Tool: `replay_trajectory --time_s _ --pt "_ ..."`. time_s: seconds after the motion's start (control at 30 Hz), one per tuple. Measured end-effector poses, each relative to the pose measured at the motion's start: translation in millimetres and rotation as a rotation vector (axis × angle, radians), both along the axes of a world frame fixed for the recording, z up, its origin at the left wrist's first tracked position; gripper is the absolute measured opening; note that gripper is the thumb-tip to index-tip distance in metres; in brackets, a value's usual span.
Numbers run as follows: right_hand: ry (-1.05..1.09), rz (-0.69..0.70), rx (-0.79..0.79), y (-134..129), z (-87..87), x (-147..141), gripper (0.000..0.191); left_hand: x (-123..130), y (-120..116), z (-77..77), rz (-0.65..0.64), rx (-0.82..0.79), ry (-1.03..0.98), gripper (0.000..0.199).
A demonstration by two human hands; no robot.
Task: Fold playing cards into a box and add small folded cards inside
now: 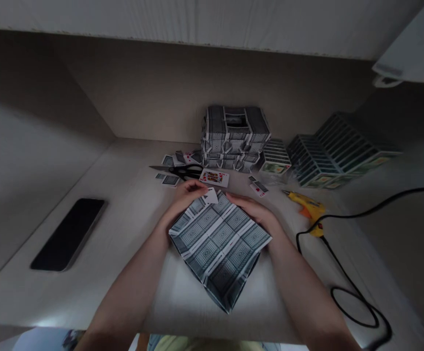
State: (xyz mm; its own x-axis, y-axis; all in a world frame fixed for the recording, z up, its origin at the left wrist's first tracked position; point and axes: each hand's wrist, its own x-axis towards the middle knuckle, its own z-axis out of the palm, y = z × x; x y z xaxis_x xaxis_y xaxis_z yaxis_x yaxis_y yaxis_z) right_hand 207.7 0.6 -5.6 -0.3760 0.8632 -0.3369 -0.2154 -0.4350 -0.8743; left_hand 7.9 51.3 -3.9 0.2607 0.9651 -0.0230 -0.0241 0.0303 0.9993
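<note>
Between both hands is a box-like piece made of patterned playing cards (219, 239), turned with one corner toward the person. My left hand (186, 197) is closed at its upper left edge, with a small piece of white card (211, 196) bearing an A at its fingertips. My right hand (250, 207) holds the upper right edge, its fingers wrapped behind it. Just beyond the hands lie a king card (214, 178) and black-handled scissors (186, 171).
A stacked card structure (236, 136) stands at the back. Card boxes (339, 151) are at the back right. A yellow glue gun (309, 207) with a looping black cable lies right. A phone (69, 234) lies left. Cut card pieces (259, 186) are scattered behind the hands.
</note>
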Motion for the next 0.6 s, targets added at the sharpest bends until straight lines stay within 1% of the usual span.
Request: replay_trajectory --time_s 0.07,0.23,0.3,0.37,0.47,0.53,0.6 --pt "0.01 -0.014 0.012 0.3 1.7 -1.4 0.024 0.1 0.2 0.5 -0.002 0.013 -0.006 0.019" --pt "0.044 0.003 0.008 -0.5 3.6 -3.9 0.026 0.6 -2.3 2.7 0.03 0.047 -0.019 0.017" --pt "0.057 0.0 0.006 -0.7 2.8 -4.4 0.027 0.5 -3.2 3.1 0.014 0.066 -0.033 0.018" --pt "0.076 0.005 0.007 -0.1 0.9 -4.4 0.025 0.1 -3.8 3.2 -0.032 0.081 -0.054 0.017" --pt "0.099 0.004 -0.003 1.7 -4.0 -3.6 0.025 -0.9 -4.5 3.8 -0.161 0.086 -0.037 0.011" --pt "0.104 0.003 -0.021 2.7 -7.4 -3.1 0.027 -1.6 -5.1 4.8 -0.239 0.091 -0.022 0.012" --pt "0.1 0.005 -0.035 2.8 -9.1 -3.1 0.029 -2.2 -5.5 6.2 -0.285 0.119 -0.027 0.011"
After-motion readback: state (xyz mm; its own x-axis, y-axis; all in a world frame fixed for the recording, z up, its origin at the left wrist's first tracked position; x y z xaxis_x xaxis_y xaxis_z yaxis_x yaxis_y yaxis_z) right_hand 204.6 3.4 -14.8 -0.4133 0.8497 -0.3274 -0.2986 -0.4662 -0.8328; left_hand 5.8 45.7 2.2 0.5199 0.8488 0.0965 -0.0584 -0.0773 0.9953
